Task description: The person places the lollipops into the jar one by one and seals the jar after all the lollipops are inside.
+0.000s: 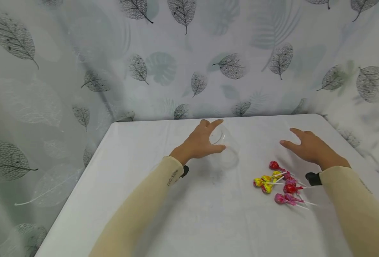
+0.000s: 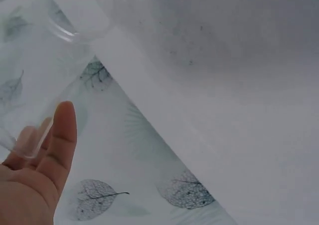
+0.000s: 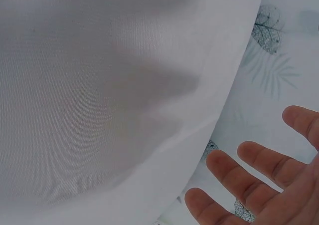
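Note:
A clear, see-through container (image 1: 229, 151), like a jar or cup, is at the middle of the table's far half. My left hand (image 1: 200, 141) grips it from the left, thumb on the near side and fingers on the far side. In the left wrist view some fingers (image 2: 63, 140) show against its clear wall (image 2: 35, 145). Its outline is faint, so I cannot tell whether it touches the table. My right hand (image 1: 312, 148) hovers over the right side with fingers spread and holds nothing. Just nearer than it lie several wrapped lollipops (image 1: 290, 189), yellow, red and pink.
A white cloth covers the table (image 1: 208, 221). Leaf-printed curtains (image 1: 199, 84) hang behind it and along both sides. The lollipops lie in a loose cluster, most of their white sticks pointing right.

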Demonstrator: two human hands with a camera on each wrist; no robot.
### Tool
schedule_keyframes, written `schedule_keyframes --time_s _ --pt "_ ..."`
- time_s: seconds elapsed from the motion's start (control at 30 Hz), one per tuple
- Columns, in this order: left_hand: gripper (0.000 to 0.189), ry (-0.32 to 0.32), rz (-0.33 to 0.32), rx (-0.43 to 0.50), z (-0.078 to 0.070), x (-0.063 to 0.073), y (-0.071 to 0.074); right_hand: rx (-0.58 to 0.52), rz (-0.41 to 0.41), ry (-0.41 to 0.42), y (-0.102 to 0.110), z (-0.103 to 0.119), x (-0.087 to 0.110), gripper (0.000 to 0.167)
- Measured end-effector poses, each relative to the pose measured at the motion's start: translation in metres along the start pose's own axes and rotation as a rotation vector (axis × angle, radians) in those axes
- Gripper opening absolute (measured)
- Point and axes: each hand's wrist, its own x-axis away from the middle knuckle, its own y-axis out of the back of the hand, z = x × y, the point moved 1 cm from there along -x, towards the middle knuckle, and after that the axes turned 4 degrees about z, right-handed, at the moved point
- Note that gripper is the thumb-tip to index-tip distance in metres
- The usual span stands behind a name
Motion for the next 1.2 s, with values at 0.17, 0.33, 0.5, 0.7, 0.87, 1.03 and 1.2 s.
schedule_keyframes --time_s 0.17,0.33,0.5,0.7,0.87,1.03,1.2 --pt "0.092 0.039 0.039 0.189 0.019 0.013 0.007 -0.003 0.001 0.004 -0.001 0.000 -0.001 0.101" --pt "0.094 0.090 0.145 0.107 0.030 0.022 0.009 -0.006 -0.004 0.001 -0.001 -0.005 0.001 0.100" --pt "0.098 0.115 0.201 -0.140 0.024 0.020 0.004 -0.011 -0.006 -0.006 -0.002 -0.005 0.002 0.102" --pt "0.109 0.161 0.204 -0.495 0.000 0.010 -0.006 -0.012 0.009 -0.001 -0.003 -0.003 0.001 0.100" --pt "0.112 0.151 0.184 -0.470 -0.005 0.006 -0.015 -0.001 0.005 0.022 -0.004 -0.006 0.005 0.096" --pt "0.106 0.136 0.053 -0.227 0.010 0.009 -0.021 0.001 0.008 0.031 -0.006 -0.008 0.008 0.093" --pt "0.111 0.122 -0.044 0.105 0.023 0.018 -0.030 0.007 0.022 0.025 -0.008 -0.009 0.007 0.089"
